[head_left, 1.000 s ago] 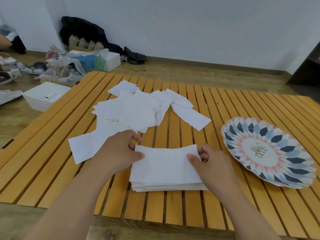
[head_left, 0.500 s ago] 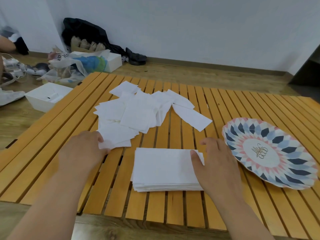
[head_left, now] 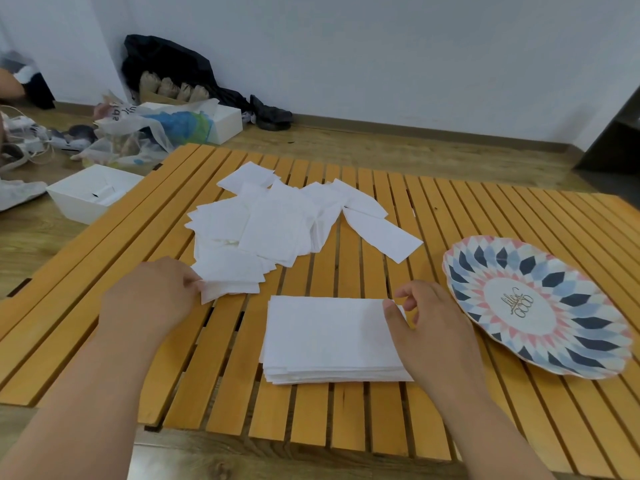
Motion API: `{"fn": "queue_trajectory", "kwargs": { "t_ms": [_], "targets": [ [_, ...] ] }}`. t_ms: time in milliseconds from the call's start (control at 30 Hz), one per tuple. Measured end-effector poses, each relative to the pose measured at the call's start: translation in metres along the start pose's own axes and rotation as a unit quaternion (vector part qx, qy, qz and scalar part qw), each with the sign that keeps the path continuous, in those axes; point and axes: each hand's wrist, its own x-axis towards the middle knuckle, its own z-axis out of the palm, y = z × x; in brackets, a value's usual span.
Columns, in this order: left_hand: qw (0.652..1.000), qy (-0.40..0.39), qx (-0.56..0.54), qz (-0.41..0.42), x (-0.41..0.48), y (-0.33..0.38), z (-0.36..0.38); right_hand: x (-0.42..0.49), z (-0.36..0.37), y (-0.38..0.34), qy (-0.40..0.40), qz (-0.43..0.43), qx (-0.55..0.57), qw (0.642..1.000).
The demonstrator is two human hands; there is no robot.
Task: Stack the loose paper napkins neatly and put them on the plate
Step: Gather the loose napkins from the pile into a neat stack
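Both forearms are cut off by the lower frame edge. The left hand (head_left: 152,299) shows its back, which hides most of its fingers. The visible fingertips form a closed grip that pinches the corner of the nearest loose napkin (head_left: 230,289). The right hand (head_left: 433,327) covers the right edge of the squared stack of white paper napkins (head_left: 325,337). Its thumb lies on the top sheet, its other fingers curl loosely above the far right corner, and its grip holds nothing.

The stack lies on the orange slatted wooden bench (head_left: 450,216), between the hands. The overlapping heap of loose white paper napkins (head_left: 273,223) lies behind it. The round plate with a blue, pink and white diamond pattern (head_left: 571,271) sits to the right, apart from the stack.

Beyond the bench, on the wooden floor, are an open white box (head_left: 90,195), a translucent plastic bag (head_left: 162,123) and a black bag (head_left: 166,60) against the pale wall.
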Motion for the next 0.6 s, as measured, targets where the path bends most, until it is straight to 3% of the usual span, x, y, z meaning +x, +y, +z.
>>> {"fn": "queue_trajectory", "kwargs": {
  "t_ms": [100,167,233,300,400,467,533,600],
  "targets": [
    [0.992,0.101,-0.024,0.069,-0.015,0.016,-0.017,0.002,0.001,0.002,0.003,0.001,0.037,0.999],
    [0.971,0.118,-0.162,0.132,-0.031,0.036,-0.032,0.003,0.0,0.001,0.0,0.007,0.116,0.993],
    [0.932,0.007,-0.335,0.137,-0.047,0.056,-0.046,0.003,-0.003,-0.005,-0.032,0.021,0.229,0.973],
    [0.881,-0.117,-0.442,0.121,-0.058,0.073,-0.05,0.004,-0.008,-0.011,-0.087,0.036,0.343,0.934],
    [0.832,-0.227,-0.492,0.12,-0.065,0.092,-0.048,0.002,-0.013,-0.015,-0.21,0.093,0.508,0.83],
    [0.8,-0.27,-0.519,0.129,-0.068,0.099,-0.049,0.0,-0.017,-0.017,-0.27,0.143,0.561,0.769],
    [0.786,-0.28,-0.539,0.117,-0.067,0.102,-0.047,-0.001,-0.022,-0.018,-0.288,0.173,0.569,0.75],
    [0.797,-0.277,-0.527,0.103,-0.064,0.097,-0.043,0.0,-0.024,-0.018,-0.28,0.161,0.545,0.774]
  ]
}}
